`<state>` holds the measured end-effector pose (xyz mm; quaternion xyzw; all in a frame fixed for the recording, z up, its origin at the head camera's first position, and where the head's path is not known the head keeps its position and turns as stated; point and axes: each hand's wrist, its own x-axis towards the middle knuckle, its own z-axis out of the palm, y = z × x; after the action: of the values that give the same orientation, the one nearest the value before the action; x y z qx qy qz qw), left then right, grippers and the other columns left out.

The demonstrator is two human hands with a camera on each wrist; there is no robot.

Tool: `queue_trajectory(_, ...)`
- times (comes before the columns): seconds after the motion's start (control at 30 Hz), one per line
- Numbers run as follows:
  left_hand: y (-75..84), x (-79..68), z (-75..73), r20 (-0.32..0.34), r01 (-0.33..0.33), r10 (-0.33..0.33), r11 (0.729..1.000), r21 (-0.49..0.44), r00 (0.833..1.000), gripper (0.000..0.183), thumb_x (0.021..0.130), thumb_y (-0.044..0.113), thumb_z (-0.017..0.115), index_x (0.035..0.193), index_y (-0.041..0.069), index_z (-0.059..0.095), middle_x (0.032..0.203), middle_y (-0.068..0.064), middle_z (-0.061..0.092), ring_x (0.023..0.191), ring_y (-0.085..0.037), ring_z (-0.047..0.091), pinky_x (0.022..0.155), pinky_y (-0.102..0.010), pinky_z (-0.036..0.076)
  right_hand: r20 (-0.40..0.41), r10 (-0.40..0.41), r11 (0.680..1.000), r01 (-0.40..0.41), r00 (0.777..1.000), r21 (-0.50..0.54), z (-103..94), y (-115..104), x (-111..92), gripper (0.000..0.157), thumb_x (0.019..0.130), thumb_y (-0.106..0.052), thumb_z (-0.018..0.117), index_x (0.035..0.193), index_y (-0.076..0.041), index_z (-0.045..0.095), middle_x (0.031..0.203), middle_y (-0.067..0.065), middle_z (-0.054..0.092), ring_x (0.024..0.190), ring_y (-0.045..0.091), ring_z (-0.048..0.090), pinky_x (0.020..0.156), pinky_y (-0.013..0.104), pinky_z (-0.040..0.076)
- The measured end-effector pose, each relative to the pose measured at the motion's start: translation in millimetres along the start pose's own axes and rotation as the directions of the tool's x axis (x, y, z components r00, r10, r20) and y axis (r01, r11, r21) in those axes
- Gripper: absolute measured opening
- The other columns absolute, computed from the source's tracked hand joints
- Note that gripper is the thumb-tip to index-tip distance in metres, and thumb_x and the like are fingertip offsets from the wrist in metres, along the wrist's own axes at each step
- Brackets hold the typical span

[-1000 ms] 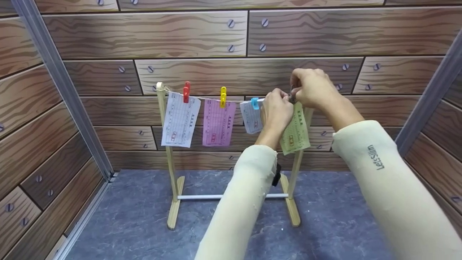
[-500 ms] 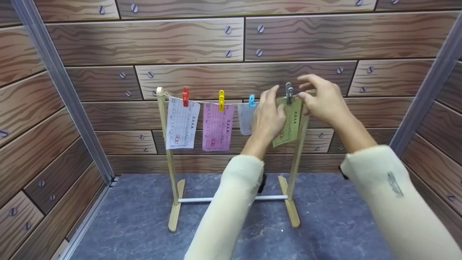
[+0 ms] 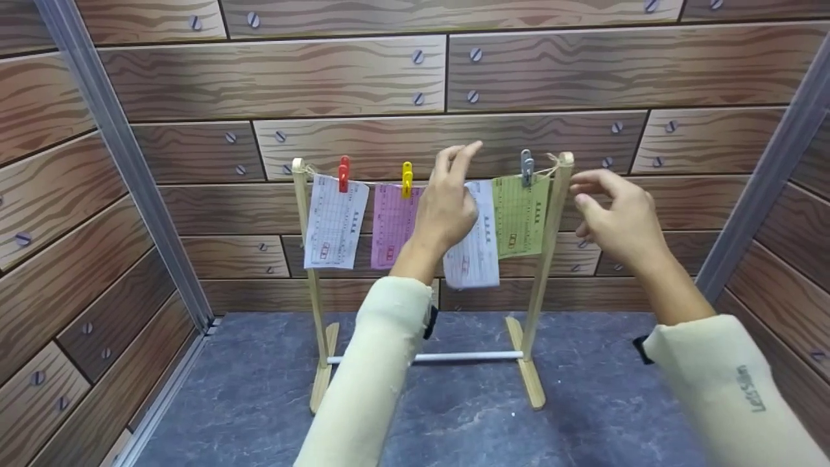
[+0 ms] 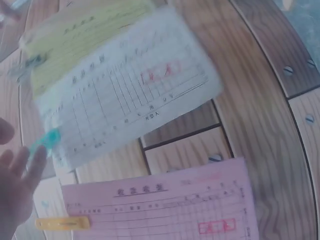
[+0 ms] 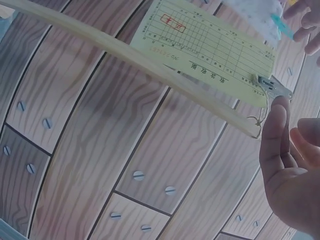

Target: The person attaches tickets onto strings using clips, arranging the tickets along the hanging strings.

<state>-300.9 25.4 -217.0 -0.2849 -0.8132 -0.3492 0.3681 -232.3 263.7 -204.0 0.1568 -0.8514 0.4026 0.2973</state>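
My left hand, fingers extended, is in front of the string between the pink slip and a white slip. It hides the blue clothespin in the head view; the left wrist view shows that clothespin on the white slip, right by the fingers. To the right of the rack, my right hand is held up with loosely bent fingers and nothing in them. A grey clothespin fastens the green slip to the string beside the right post.
Another white slip hangs at the left under a red clothespin. A yellow clothespin holds the pink one. The wooden rack's feet and white crossbar stand on the grey marbled surface. Wood-patterned walls enclose it.
Both hands have let go at the top of the green slip, where they worked on the grey clothespin. The left hand has moved left, the right hand right past the post.
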Motion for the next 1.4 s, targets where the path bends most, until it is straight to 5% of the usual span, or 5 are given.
queue_trajectory(0.17,-0.9,0.9,-1.7,0.081,0.066,-0.068,0.997,0.026,0.994,0.078,0.080,-0.014,0.048,0.150,0.019,0.046,0.139,-0.007,0.050,0.074,-0.024,0.059,0.062,-0.033,0.049,0.005,-0.001,1.000,0.001,1.000,-0.017,-1.1,4.8,-6.0,0.027,0.100,-0.005,0.056,0.125,0.001,0.065,0.115,0.017,0.068,0.053,0.014,0.065,0.050,0.023,0.052)
queue_trajectory(0.37,-5.9,-0.9,1.2,0.141,0.050,-0.076,0.982,0.183,0.987,0.066,0.091,0.001,0.057,0.153,0.020,0.041,0.141,-0.007,0.052,0.123,-0.021,0.055,0.111,-0.050,0.029,0.004,-0.001,1.000,0.001,1.000,-0.008,-1.5,11.3,-10.5,0.026,0.099,-0.004,0.056,0.122,0.003,0.065,0.114,0.019,0.068,0.052,0.011,0.064,0.050,0.023,0.052)
queue_trajectory(0.57,-12.1,-0.4,2.5,0.225,0.024,-0.089,0.962,0.273,0.970,0.067,0.095,0.020,0.066,0.155,0.021,0.037,0.147,-0.005,0.049,0.140,-0.020,0.040,0.116,-0.056,0.015,0.009,0.003,1.000,-0.003,1.000,-0.006,-1.0,18.6,-14.7,0.025,0.099,-0.004,0.057,0.121,0.003,0.065,0.112,0.021,0.069,0.052,0.010,0.065,0.049,0.021,0.051)
queue_trajectory(0.97,-8.6,4.5,4.7,0.462,-0.130,-0.145,0.848,0.513,0.875,0.091,0.085,0.071,0.061,0.159,0.028,0.030,0.168,-0.009,0.004,0.153,-0.028,-0.008,0.118,-0.052,-0.006,0.050,0.000,1.000,0.000,0.999,-0.013,-2.8,20.1,-20.6,0.021,0.098,-0.004,0.059,0.117,0.003,0.067,0.102,0.020,0.069,0.052,0.008,0.063,0.049,0.024,0.053)
queue_trajectory(1.4,-9.7,4.6,3.7,0.389,-0.236,-0.013,0.776,0.585,0.921,0.050,0.102,0.048,0.053,0.143,0.021,0.053,0.143,0.001,0.056,0.149,-0.024,0.024,0.118,-0.055,0.006,0.078,0.000,0.998,0.005,0.997,-0.066,-5.5,21.8,-26.6,0.019,0.099,-0.006,0.060,0.113,0.001,0.069,0.092,0.016,0.070,0.053,0.009,0.062,0.049,0.023,0.050)
